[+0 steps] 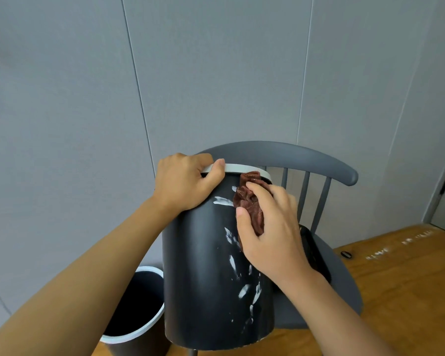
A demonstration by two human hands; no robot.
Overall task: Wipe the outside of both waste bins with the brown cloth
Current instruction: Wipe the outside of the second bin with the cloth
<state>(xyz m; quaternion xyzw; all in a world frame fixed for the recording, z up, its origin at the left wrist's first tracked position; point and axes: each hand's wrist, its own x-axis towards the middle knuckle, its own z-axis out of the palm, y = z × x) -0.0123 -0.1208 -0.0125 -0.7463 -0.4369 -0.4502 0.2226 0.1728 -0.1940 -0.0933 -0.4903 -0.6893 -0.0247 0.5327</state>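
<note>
1. Left hand (188, 182) clamped on dark bin (203, 273) rim, steadying it on the chair (342, 278).
2. Right hand (270, 227) bunching brown cloth (249, 199) against upper wall.
3. Best pressing firmly, stroking down through white smears (244, 290).
4. Second bin (136, 314) waiting, floor left.

2 bare forearms, left hand (184, 182) and right hand (270, 228), without sleeves, gloves or jewellery.

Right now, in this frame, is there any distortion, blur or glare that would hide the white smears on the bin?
Head view: wide-angle bending curves the wall panel seams; lighting is soft and even, without hard shadows or glare; the white smears on the held black bin read sharply; the right hand with the brown cloth is slightly soft at its edges; the left hand on the rim is crisp.
</note>
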